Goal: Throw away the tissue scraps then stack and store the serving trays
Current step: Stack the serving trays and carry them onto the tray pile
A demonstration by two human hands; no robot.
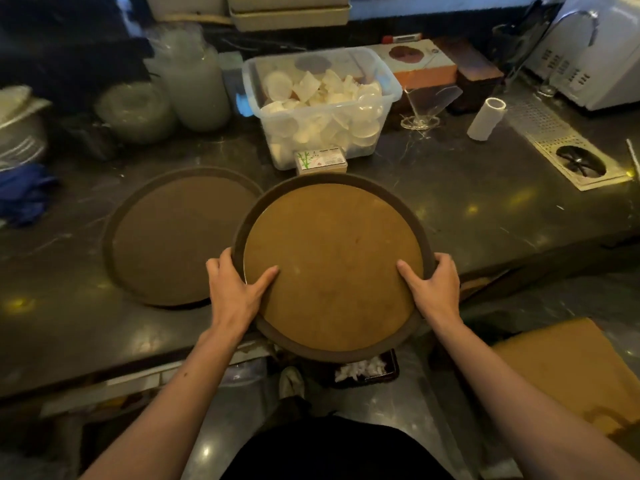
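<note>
Both hands grip one round brown serving tray (pixel 332 265): the left hand (pixel 235 289) is closed on its left rim, thumb lying on the tray face, and the right hand (pixel 434 289) likewise on its right rim. The tray is tilted, its near edge hanging past the counter (pixel 467 209) edge, directly above a dark bin (pixel 388 374) on the floor. White tissue scraps (pixel 360 369) lie in that bin; the held tray's face appears clear, so disposal looks done for this tray. A second tray (pixel 173 237) lies flat on the counter, left of the held tray, also bare. Outstanding, by judgement: stacking the two trays and storing them
</note>
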